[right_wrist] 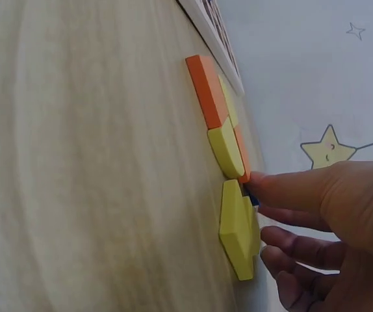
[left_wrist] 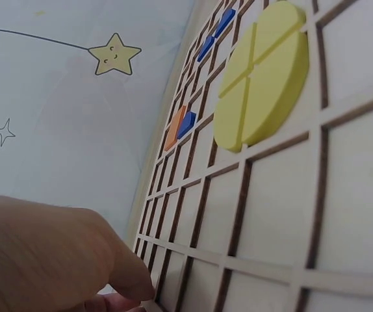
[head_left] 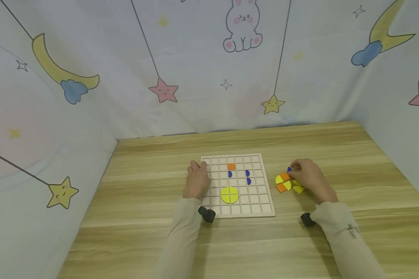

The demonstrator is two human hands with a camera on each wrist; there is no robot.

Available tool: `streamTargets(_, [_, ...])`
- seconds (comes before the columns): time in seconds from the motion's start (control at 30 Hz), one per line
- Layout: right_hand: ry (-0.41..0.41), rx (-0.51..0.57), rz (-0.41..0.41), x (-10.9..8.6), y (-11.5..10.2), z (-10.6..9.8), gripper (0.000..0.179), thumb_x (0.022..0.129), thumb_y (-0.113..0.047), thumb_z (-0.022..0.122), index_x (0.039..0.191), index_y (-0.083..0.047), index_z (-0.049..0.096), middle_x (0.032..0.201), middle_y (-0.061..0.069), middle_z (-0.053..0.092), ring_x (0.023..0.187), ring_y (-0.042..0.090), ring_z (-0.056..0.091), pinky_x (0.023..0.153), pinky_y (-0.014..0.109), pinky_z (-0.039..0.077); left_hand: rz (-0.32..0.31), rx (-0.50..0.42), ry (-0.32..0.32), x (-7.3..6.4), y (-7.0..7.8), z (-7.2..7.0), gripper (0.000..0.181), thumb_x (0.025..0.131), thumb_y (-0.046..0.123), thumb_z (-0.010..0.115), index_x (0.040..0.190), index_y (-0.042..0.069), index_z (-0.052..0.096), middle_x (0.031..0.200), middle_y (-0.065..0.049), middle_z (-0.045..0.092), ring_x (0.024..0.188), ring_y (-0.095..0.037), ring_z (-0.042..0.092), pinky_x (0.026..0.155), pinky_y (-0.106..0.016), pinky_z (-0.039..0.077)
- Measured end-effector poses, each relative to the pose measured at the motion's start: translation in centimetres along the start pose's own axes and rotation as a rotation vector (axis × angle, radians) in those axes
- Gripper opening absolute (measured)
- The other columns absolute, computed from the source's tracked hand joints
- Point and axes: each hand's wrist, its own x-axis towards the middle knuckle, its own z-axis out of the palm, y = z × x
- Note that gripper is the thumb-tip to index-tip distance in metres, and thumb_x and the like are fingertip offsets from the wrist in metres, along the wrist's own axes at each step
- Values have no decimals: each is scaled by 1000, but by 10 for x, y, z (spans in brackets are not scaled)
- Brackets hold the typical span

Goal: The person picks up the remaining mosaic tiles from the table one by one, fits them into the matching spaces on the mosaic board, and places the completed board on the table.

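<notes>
A wooden grid board [head_left: 244, 209] lies on the table, its left edge held by my left hand [head_left: 197, 180]. In the left wrist view, the thumb [left_wrist: 131, 270] rests at the board's rim with the other fingers partly hidden below. On the board sit an orange square [head_left: 231, 166], several small blue half-round pieces [head_left: 230, 174] and a yellow disc [left_wrist: 264, 78] made of quarter pieces. My right hand [head_left: 310, 176] is over a loose group of pieces, pinching a blue piece [right_wrist: 251, 195] between thumb and forefinger. Most of that piece is hidden.
Right of the board lie loose orange pieces [right_wrist: 207, 91] and yellow pieces [right_wrist: 237, 227], close together. Black wrist cameras [head_left: 207, 214] are strapped at both cuffs. A printed cloth [head_left: 209, 58] with stars and moons hangs behind and beside the wooden table [head_left: 143, 174].
</notes>
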Motion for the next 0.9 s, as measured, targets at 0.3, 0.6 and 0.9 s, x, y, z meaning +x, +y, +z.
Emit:
streamTargets(0.3, [11, 16, -38, 2, 2, 2, 33, 91, -20, 64, 110, 6, 62, 107, 26, 58, 98, 38, 56, 84, 51, 45, 0, 4, 2, 0, -1, 1, 32, 96, 5, 45, 128, 0, 44, 123, -20, 33, 108, -34, 37, 82, -41, 45])
streamTargets(0.6, [8, 26, -41, 2, 4, 5, 31, 91, -19, 62, 108, 7, 61, 105, 24, 58, 95, 35, 57, 82, 49, 46, 0, 3, 4, 1, -2, 2, 30, 95, 5, 47, 125, 1, 44, 124, -21, 33, 108, -35, 37, 82, -41, 45])
streamTargets(0.9, [35, 55, -67, 0, 0, 3, 30, 91, -21, 63, 108, 4, 62, 108, 24, 62, 99, 37, 58, 85, 51, 45, 4, 5, 7, 2, -2, 1, 28, 96, 4, 46, 123, 0, 45, 122, -21, 33, 106, -35, 37, 81, -40, 45])
